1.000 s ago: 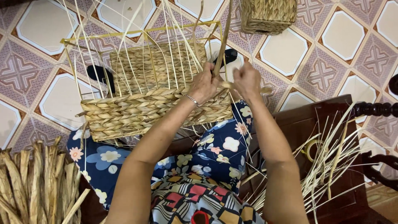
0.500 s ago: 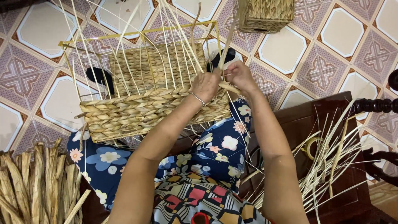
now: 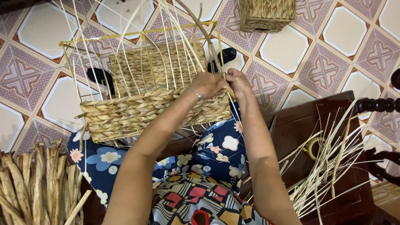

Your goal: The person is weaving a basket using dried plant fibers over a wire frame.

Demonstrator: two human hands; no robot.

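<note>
Half-woven basket point(image 3: 154, 104) resting on the lap, over the flowered blue cloth point(image 3: 208, 154), near wall already plaited from thick straw-coloured strands, thin upright stakes rising bare above the weave inside a yellow wire frame point(image 3: 137, 35). Nearest the camera: patterned skirt in red, black and cream point(image 3: 196, 204), and two bare forearms reaching forward from it. At lower left, a bundle of dried flat reeds point(image 3: 33, 187) standing just beside the knee. At lower right, a loose sheaf of pale thin straws point(image 3: 329, 166) spread across a dark wooden stool point(image 3: 304, 125), a small yellow ring point(image 3: 311, 148) lying among them. Farther on, both hands together at the basket's right corner, at the top edge of the woven wall. Left hand point(image 3: 208, 84), thin bracelet at the wrist, fingers curled down and pressed over the top row. Right hand point(image 3: 238, 82) touching the left, fingers closed and pinching a strand point(image 3: 204, 35) that curves up and away over the basket. Beyond the basket, two dark sandals point(image 3: 101, 78) on the patterned tile floor point(image 3: 291, 54), partly hidden behind the stakes. Farthest off, at the top edge, a finished woven basket point(image 3: 266, 14) standing on the tiles, well apart from the hands.
</note>
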